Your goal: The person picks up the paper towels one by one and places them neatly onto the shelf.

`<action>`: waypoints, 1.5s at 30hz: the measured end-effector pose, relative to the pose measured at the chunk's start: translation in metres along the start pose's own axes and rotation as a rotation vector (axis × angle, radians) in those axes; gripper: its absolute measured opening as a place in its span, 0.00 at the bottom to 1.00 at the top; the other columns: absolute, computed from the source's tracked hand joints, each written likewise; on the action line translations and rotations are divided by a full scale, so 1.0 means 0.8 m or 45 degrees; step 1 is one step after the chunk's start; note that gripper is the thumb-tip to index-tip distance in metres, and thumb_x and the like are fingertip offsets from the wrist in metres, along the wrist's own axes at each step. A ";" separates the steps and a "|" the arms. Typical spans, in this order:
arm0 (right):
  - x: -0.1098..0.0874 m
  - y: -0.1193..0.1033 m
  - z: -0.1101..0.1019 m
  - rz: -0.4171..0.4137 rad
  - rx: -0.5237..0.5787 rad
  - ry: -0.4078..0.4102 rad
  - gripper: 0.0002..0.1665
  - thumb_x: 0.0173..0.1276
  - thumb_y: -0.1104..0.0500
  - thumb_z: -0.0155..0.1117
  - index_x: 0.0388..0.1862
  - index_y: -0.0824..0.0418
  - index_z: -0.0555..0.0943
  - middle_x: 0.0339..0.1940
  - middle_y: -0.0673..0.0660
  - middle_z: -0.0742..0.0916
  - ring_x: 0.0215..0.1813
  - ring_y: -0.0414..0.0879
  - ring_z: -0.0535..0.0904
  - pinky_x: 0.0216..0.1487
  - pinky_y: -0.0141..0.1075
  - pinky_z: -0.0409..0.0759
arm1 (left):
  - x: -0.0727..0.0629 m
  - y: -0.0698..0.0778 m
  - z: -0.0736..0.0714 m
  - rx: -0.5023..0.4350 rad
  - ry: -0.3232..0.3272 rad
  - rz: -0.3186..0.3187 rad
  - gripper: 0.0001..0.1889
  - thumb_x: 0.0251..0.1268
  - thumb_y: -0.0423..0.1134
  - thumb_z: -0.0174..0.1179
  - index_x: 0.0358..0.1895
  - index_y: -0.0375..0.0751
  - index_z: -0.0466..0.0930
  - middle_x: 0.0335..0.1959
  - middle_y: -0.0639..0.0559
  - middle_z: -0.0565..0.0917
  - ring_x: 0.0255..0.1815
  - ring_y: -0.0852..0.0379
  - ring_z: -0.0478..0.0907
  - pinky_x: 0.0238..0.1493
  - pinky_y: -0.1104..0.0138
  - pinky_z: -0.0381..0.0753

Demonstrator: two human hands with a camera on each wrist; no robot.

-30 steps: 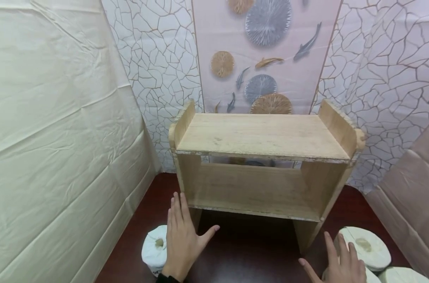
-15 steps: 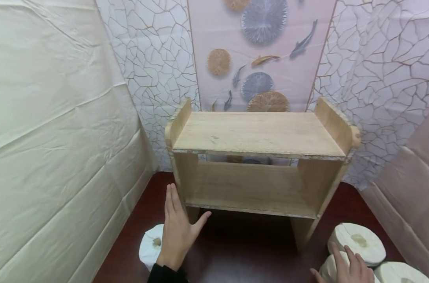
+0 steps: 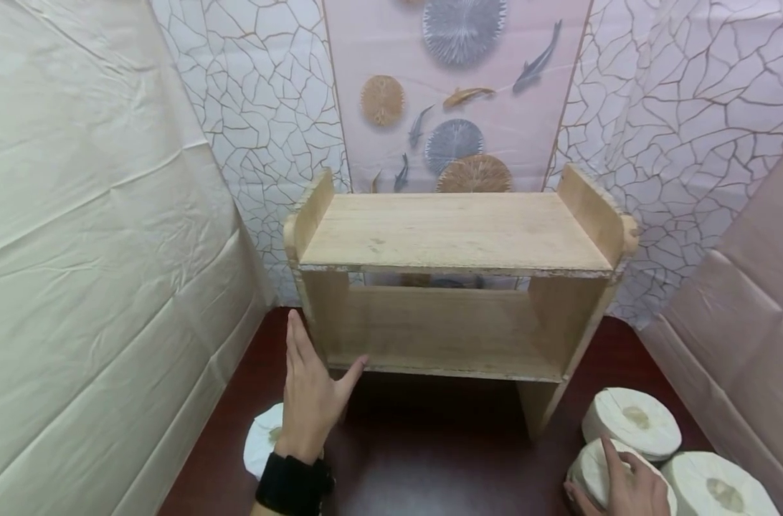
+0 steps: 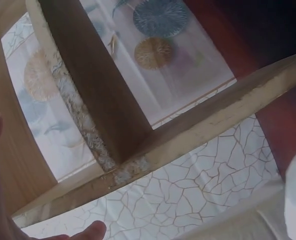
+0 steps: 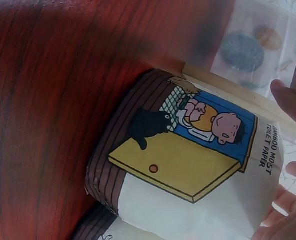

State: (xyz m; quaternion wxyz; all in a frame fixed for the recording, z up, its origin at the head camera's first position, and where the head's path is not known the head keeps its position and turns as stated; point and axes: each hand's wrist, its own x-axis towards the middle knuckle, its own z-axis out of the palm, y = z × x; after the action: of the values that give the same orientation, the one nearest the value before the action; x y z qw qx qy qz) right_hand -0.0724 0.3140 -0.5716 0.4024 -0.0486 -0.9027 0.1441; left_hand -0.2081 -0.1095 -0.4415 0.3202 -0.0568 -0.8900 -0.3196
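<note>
A two-tier wooden shelf (image 3: 443, 322) stands upright on the dark red table. My left hand (image 3: 309, 394), fingers straight and thumb spread, is at its left side panel; contact is unclear. Partly hidden behind that hand is a wrapped toilet paper roll (image 3: 260, 443). Over on the right, my right hand (image 3: 632, 481) reaches over another toilet paper roll (image 3: 591, 469), fingers above its top and thumb by its left side. In the right wrist view this roll (image 5: 188, 155) shows a cartoon label, and the thumb (image 5: 289, 102) stands off from it.
Two more toilet paper rolls stand close around the right hand, one behind (image 3: 633, 423) and one to the right (image 3: 717, 487). Cloth hangs at the left (image 3: 107, 287) and right (image 3: 733, 308), and a patterned sheet (image 3: 275, 107) covers the back.
The right hand has come down from in front of the rolls onto the nearest one. My left hand stays beside the shelf, fingers straight. The whole view has shifted slightly.
</note>
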 end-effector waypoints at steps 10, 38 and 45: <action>-0.019 0.000 0.010 0.080 0.006 0.079 0.68 0.62 0.09 0.32 0.59 0.70 0.78 0.36 0.78 0.79 0.31 0.77 0.71 0.36 0.64 0.68 | 0.017 0.004 0.003 -0.067 -0.008 -0.046 0.68 0.62 0.63 0.74 0.87 0.50 0.26 0.86 0.36 0.52 0.70 0.27 0.73 0.57 0.42 0.82; 0.011 0.057 -0.019 -0.628 -0.135 -0.248 0.66 0.57 0.15 0.59 0.88 0.34 0.46 0.41 0.53 0.82 0.43 0.53 0.80 0.84 0.36 0.36 | 0.091 -0.020 -0.007 -0.374 0.140 -0.094 0.52 0.71 0.56 0.70 0.87 0.54 0.44 0.66 0.35 0.80 0.59 0.34 0.83 0.53 0.39 0.84; 0.007 0.078 -0.018 -0.704 -0.140 -0.188 0.51 0.61 0.15 0.54 0.66 0.52 0.76 0.33 0.51 0.85 0.41 0.49 0.79 0.82 0.30 0.34 | 0.100 -0.021 0.015 -0.548 0.213 -0.119 0.42 0.68 0.56 0.73 0.79 0.48 0.65 0.60 0.37 0.84 0.57 0.39 0.84 0.53 0.42 0.83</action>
State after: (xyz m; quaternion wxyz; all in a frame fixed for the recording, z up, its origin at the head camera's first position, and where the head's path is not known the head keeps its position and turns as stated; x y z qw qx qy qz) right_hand -0.0674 0.3774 -0.5773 0.3564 0.1880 -0.9151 -0.0171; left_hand -0.2825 -0.1239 -0.4094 0.3584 -0.0559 -0.7734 -0.5199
